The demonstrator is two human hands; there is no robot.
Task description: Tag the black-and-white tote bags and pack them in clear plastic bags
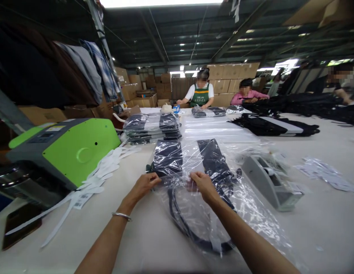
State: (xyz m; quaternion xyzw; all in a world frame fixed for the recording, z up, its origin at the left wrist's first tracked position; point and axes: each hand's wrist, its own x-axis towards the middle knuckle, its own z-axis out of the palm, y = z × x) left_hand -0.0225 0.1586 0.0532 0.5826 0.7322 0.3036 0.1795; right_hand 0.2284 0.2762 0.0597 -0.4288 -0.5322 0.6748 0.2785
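Note:
A clear plastic bag (251,213) lies across the table in front of me, spread out toward the lower right. Inside or under it is a folded black fabric item (168,154) with a white paper band (192,156) around its middle. A black strap (177,213) loops out below the fabric, seen through the film. My left hand (147,182) pinches the bag's edge at the left. With thumb and fingers closed, my right hand (202,184) grips the film near the white band.
A green and grey machine (85,150) stands at left, beside white paper strips (101,171) and a phone (21,224). Bagged black items (151,127) are stacked behind. A grey tape dispenser (272,182) sits at right, near scattered labels (325,173). Several people work across the table.

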